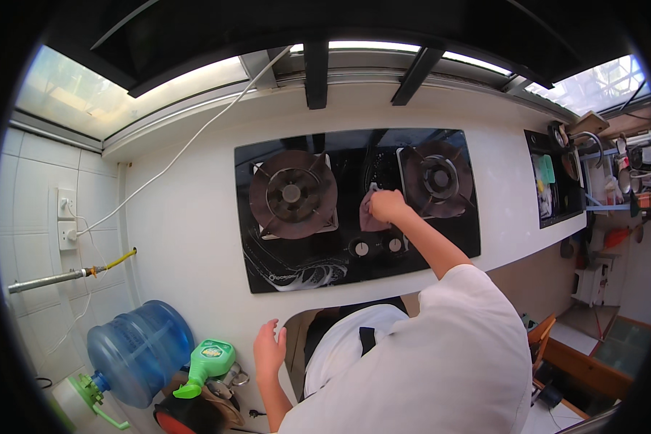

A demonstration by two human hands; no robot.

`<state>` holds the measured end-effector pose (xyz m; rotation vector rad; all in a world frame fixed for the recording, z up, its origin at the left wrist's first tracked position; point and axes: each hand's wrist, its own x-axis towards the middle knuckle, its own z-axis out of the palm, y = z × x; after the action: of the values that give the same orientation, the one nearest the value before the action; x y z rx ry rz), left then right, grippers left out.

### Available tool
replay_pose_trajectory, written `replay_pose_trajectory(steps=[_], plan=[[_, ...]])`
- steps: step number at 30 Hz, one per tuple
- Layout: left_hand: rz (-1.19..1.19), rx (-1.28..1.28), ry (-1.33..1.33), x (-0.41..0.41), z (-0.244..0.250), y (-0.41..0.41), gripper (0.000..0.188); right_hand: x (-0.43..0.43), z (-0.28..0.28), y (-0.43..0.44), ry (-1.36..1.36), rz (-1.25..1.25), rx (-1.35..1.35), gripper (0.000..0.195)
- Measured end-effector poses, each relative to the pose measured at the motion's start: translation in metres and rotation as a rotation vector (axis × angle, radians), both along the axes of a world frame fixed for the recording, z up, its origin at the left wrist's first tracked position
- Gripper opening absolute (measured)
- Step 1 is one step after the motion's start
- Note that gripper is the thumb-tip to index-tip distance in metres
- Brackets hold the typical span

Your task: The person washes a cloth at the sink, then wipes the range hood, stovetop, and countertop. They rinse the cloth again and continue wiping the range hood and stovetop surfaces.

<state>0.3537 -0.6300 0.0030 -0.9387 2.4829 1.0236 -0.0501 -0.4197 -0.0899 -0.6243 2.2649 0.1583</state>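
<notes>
My right hand [388, 206] grips a purple-grey cloth [370, 216] against the black glass of the gas cooktop [352, 271], between its two burners. Just below the cloth are two control knobs [362, 249]. White foamy smears lie on the glass at the front left, and small droplets show above the cloth. To the left is the larger burner [291, 193]; to the right is the other burner [440, 172]. My left hand [270, 347] holds nothing, its fingers apart, near the front edge of the white counter [195, 260].
A green spray bottle [212, 359] and a large blue water jug [144, 347] lie at the lower left. A white cable [179, 154] crosses over the counter. At the right is a black sink [561, 209] with items in it. A dark range hood [325, 21] hangs overhead.
</notes>
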Motion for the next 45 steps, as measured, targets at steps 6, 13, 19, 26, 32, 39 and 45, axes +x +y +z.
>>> replay_pose_trajectory(steps=[6,13,19,26,32,39,45], plan=[[-0.049,-0.018,-0.03,-0.032,0.01,0.026,0.029,-0.102,-0.033,-0.035,0.536,-0.361,-0.185,0.028],[-0.106,0.006,-0.036,-0.064,0.012,0.074,0.031,-0.017,-0.064,-0.045,0.565,0.055,-0.524,0.036],[-0.178,0.015,-0.009,-0.089,0.012,0.112,0.03,0.047,-0.023,0.09,-0.049,-0.1,-0.614,0.033],[-0.302,0.008,-0.029,-0.124,0.013,0.155,0.031,0.073,0.003,0.235,-0.131,-0.318,-0.509,0.032],[-0.371,0.022,-0.023,-0.145,0.009,0.193,0.033,0.049,-0.012,0.339,0.403,-0.375,-0.565,0.024],[-0.453,0.081,-0.013,-0.167,0.018,0.236,0.032,0.146,-0.018,0.282,0.428,-0.156,-0.816,0.03],[-0.529,0.034,0.039,-0.167,-0.001,0.209,0.03,0.145,-0.028,0.372,0.848,-0.435,-0.737,0.011]])
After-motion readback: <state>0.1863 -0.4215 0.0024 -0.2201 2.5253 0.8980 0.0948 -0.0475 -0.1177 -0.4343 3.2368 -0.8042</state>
